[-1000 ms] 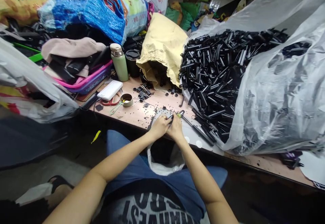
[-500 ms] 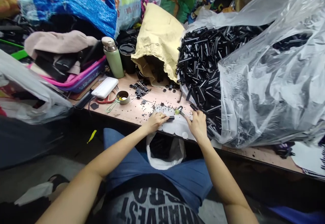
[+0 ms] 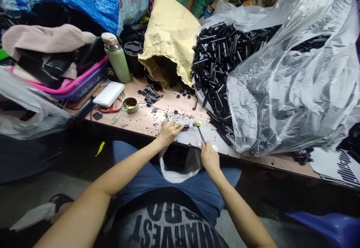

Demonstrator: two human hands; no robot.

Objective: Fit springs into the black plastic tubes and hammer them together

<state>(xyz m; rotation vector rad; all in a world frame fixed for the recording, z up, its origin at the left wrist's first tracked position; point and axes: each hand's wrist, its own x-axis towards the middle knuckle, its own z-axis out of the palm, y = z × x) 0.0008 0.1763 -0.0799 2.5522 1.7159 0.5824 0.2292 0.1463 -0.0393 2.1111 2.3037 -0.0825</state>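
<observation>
My left hand (image 3: pixel 168 132) rests at the front of the bench, its fingers closed on a short black tube (image 3: pixel 185 127) that points to the right. My right hand (image 3: pixel 210 158) grips the handle of a small hammer (image 3: pixel 200 133). The hammer's head, metal with a yellow end, is above a pale sheet (image 3: pixel 191 138), just right of the tube's end. Whether head and tube touch, I cannot tell. Small black rings lie scattered around my left fingers. Below the bench edge, a white bag (image 3: pixel 180 176) hangs open between my knees with dark pieces inside.
Many black tubes (image 3: pixel 216 64) spill from a clear plastic bag (image 3: pixel 292 90) on the right. A yellow sack (image 3: pixel 171 26) lies behind. To the left are a green flask (image 3: pixel 118 62), a small metal cup (image 3: pixel 131 105), a white power bank (image 3: pixel 108 94) and a pink basket (image 3: pixel 64 89).
My right hand has moved down and toward me, drawing the hammer's handle more upright in view. My left hand keeps the black tube. The whole view has shifted slightly.
</observation>
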